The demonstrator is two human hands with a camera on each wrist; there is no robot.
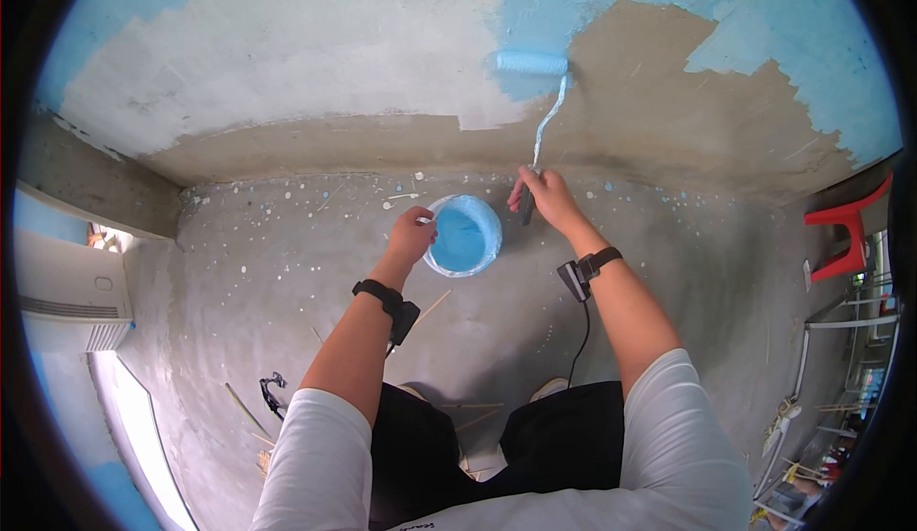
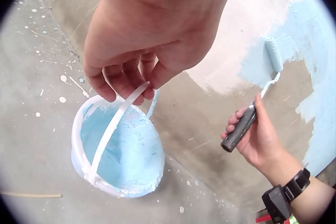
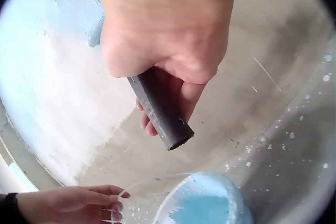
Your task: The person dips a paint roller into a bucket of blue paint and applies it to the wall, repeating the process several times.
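My right hand (image 1: 546,197) grips the black handle (image 3: 160,109) of a paint roller (image 1: 532,62). The roller's blue-coated sleeve lies against the wall, where blue paint borders bare grey and white patches. My left hand (image 1: 411,235) pinches the white bail handle (image 2: 113,124) of a paint bucket (image 2: 79,140) between thumb and fingers. Light blue paint (image 1: 459,241) coats the bucket's inside and pools at its bottom. In the left wrist view the bail arches up over the bucket's mouth to my fingertips. Part of the roller is hidden behind my right hand in the right wrist view.
Paint spots dot the grey floor (image 1: 315,244) along the wall (image 1: 659,92). A red plastic stool (image 1: 845,221) and a metal frame (image 1: 802,369) stand at the right. Thin sticks (image 1: 435,307) lie near my feet. A white appliance (image 1: 72,287) is at the left.
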